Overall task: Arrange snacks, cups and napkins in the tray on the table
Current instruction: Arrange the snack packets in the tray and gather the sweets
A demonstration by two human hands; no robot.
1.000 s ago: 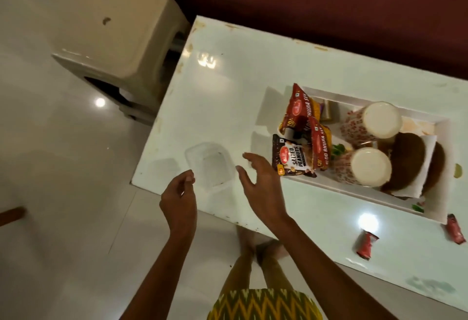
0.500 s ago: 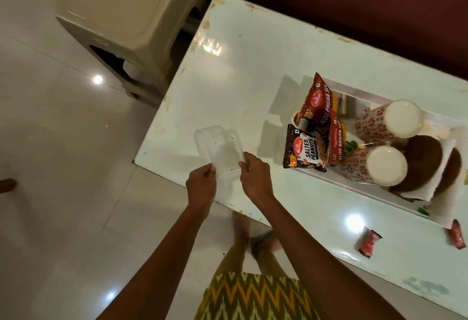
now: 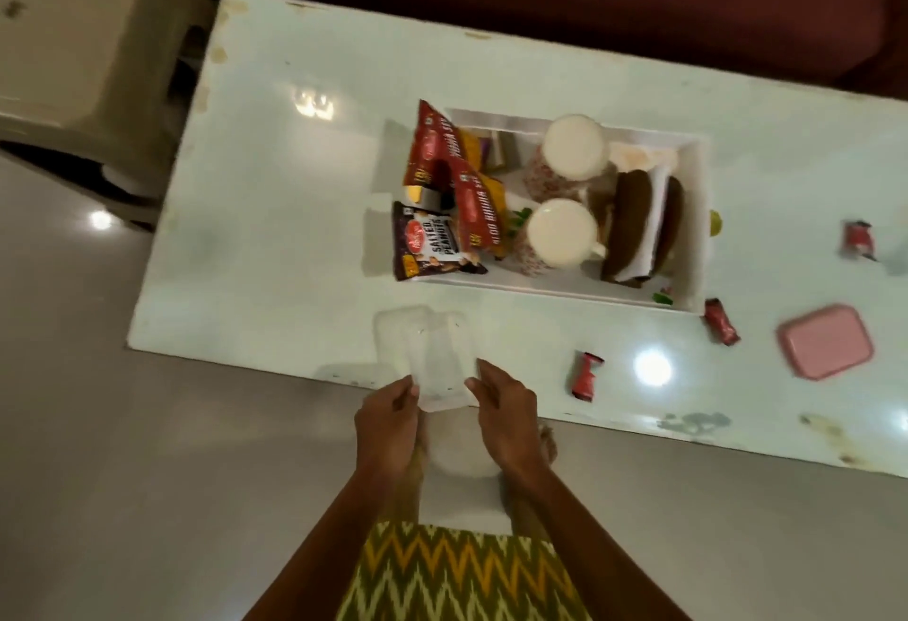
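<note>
Left hand (image 3: 388,416): pinches the near left corner of a clear plastic box (image 3: 426,359).
Right hand (image 3: 506,411): grips the box's near right edge.
Box: over the near edge of the bench (image 3: 275,207).
Tray (image 3: 700,227): mid-bench, holding snack packets (image 3: 444,207), two cups (image 3: 565,232) and napkins (image 3: 648,222).
Wrapped sweets (image 3: 586,374): loose beside the tray.
Pink lid (image 3: 825,340): far right.

Dim, warm indoor light is falling from overhead, leaving the picture soft and slightly grainy with a greenish cast on the white table (image 3: 275,207). Round ceiling lamps are glaring off the glossy tabletop and the pale floor (image 3: 100,220) as bright white spots. The wide lens is bending the table edges, and motion blur is smearing the corners.
</note>
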